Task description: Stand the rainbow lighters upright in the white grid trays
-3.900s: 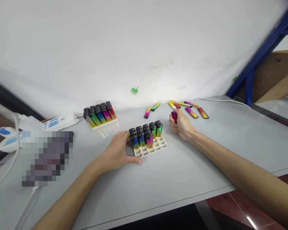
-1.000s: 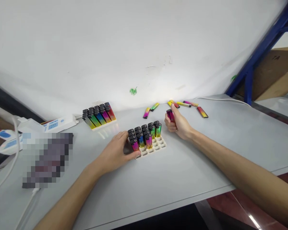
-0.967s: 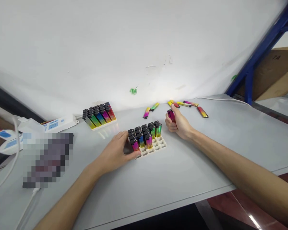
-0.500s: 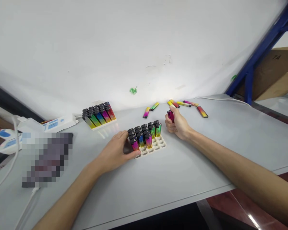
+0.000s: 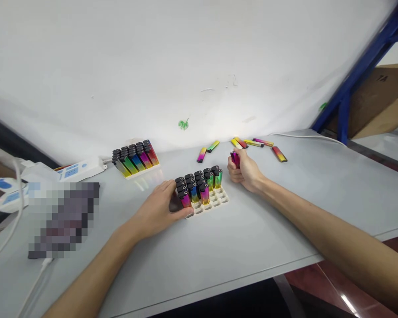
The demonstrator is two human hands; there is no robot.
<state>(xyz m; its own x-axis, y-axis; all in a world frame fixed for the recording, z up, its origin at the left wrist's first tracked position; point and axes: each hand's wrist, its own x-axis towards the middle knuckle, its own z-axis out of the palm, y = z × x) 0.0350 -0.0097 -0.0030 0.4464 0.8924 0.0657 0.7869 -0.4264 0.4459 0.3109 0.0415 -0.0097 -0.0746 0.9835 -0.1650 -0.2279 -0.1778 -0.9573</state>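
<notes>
My left hand (image 5: 156, 206) grips the left end of a cream tray (image 5: 208, 211) with rows of slots, its thumb at the front corner and its fingers along the side. Several shiny lighters with black tops stand upright in the tray, among them a pink one (image 5: 204, 194) and a green one (image 5: 218, 179). Some front and right slots hold nothing. Right of the tray, my right hand (image 5: 245, 170) is closed round a pink-purple lighter (image 5: 235, 159), held above the table; its lower part is hidden by the fingers.
A second tray full of lighters (image 5: 137, 160) stands at the back left. Loose lighters, including a red-yellow one (image 5: 279, 154), lie near the wall. Power strips (image 5: 74, 171), a blurred-out dark object (image 5: 66, 221) and white cables (image 5: 36, 278) occupy the left side.
Both hands keep their grips and stay almost in place. The whole view has shifted very slightly; no lighter has visibly moved in or out of the tray.
</notes>
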